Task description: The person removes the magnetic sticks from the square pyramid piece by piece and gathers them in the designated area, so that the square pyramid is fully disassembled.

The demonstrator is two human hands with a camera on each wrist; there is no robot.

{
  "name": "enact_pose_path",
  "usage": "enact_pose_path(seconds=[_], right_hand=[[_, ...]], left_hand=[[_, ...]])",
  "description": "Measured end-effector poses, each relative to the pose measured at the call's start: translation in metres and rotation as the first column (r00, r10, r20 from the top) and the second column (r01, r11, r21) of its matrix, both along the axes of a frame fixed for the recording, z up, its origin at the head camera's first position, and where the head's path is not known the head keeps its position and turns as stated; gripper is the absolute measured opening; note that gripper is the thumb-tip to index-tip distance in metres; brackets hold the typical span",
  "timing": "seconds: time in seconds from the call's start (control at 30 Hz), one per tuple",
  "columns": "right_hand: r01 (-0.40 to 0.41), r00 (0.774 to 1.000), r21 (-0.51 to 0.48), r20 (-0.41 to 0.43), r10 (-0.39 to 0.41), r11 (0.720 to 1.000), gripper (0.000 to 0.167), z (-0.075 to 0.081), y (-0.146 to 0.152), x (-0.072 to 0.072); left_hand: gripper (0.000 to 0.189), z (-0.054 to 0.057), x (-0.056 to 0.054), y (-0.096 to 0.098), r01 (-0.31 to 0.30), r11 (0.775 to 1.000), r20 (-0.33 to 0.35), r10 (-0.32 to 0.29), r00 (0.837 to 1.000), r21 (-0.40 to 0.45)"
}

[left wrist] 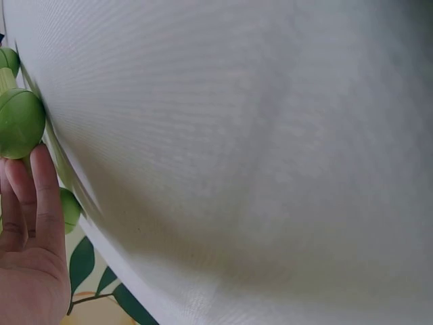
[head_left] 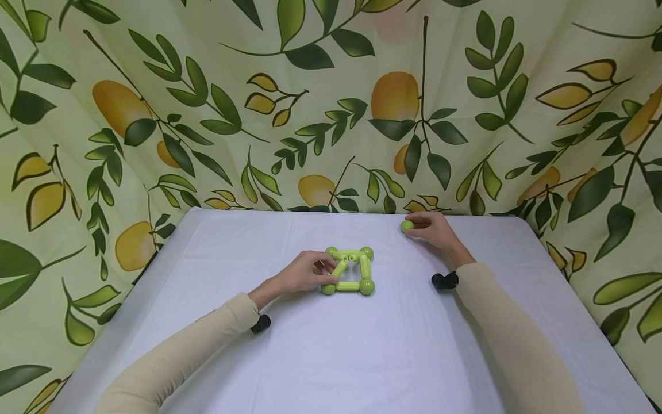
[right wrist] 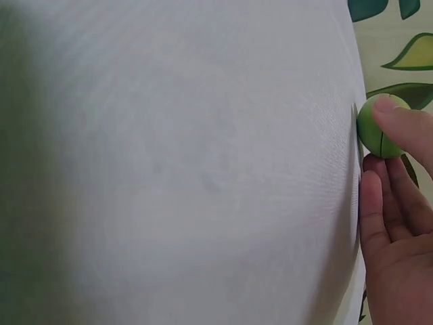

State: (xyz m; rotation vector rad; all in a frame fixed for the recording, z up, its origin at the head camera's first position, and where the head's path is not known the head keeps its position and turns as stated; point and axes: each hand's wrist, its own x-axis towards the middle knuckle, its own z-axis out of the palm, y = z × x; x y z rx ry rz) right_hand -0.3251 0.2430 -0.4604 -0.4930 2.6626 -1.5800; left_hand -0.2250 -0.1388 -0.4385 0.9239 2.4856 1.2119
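A four-cornered frame [head_left: 349, 286] of light green rods with green balls at its corners lies mid-table. It is built like a toy of sticks and balls. My left hand [head_left: 306, 270] holds its left side, thumb by the near-left ball [head_left: 328, 288] and fingers over the left rod. That hand covers part of the left side. In the left wrist view, the fingertips reach a green ball [left wrist: 20, 123]. Toward the far right of the table, my right hand [head_left: 433, 230] pinches a single loose green ball [head_left: 407, 226] between thumb and fingers, close over the cloth.
A white cloth [head_left: 331, 356] covers the table. Behind the far edge hangs a curtain [head_left: 341, 144] printed with leaves and fruit. Black wrist cameras [head_left: 445, 281] sit under both forearms, close to the tabletop.
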Motion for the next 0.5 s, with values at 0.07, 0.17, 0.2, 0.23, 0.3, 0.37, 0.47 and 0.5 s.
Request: enact_pose_path(seconds=[0.07, 0.17, 0.2, 0.23, 0.3, 0.37, 0.47, 0.5], right_hand=[[-0.004, 1.000, 0.004, 0.002, 0.004, 1.000, 0.044, -0.0001, -0.0004, 0.0001], [-0.007, 1.000, 0.010, 0.009, 0.007, 1.000, 0.047, -0.0004, -0.0002, -0.0003], [-0.007, 1.000, 0.012, 0.012, 0.007, 1.000, 0.047, -0.0006, 0.0000, -0.0007], [-0.007, 1.000, 0.018, 0.012, 0.007, 1.000, 0.048, -0.0009, 0.0002, -0.0010], [-0.006, 1.000, 0.026, 0.016, 0.005, 1.000, 0.049, -0.0013, 0.0008, -0.0017], [-0.006, 1.000, 0.036, 0.016, 0.006, 0.999, 0.050, -0.0013, 0.0013, -0.0015], [0.002, 1.000, 0.042, 0.022, -0.003, 0.999, 0.050, 0.0007, 0.0028, 0.0004], [0.006, 1.000, 0.043, 0.023, -0.007, 0.999, 0.050, 0.0021, 0.0037, 0.0016]], left_hand=[[0.023, 0.0001, 0.0004, -0.0001, -0.001, 1.000, 0.003, 0.001, 1.000, 0.000], [0.023, 0.0000, 0.0006, -0.0001, 0.000, 1.000, 0.006, 0.000, 1.000, 0.001], [0.023, 0.0000, 0.0005, -0.0002, -0.001, 1.000, 0.005, 0.001, 1.000, 0.001], [0.023, -0.0001, 0.0004, -0.0003, -0.001, 1.000, 0.003, 0.001, 1.000, 0.001], [0.023, -0.0001, 0.0004, -0.0004, 0.002, 1.000, -0.002, -0.002, 1.000, 0.002], [0.023, -0.0002, 0.0002, -0.0005, 0.005, 1.000, -0.007, -0.005, 1.000, 0.000], [0.023, -0.0004, 0.0000, -0.0004, 0.005, 1.000, -0.006, -0.005, 1.000, 0.000], [0.023, -0.0005, -0.0001, -0.0003, 0.004, 1.000, -0.005, -0.004, 1.000, 0.000]])
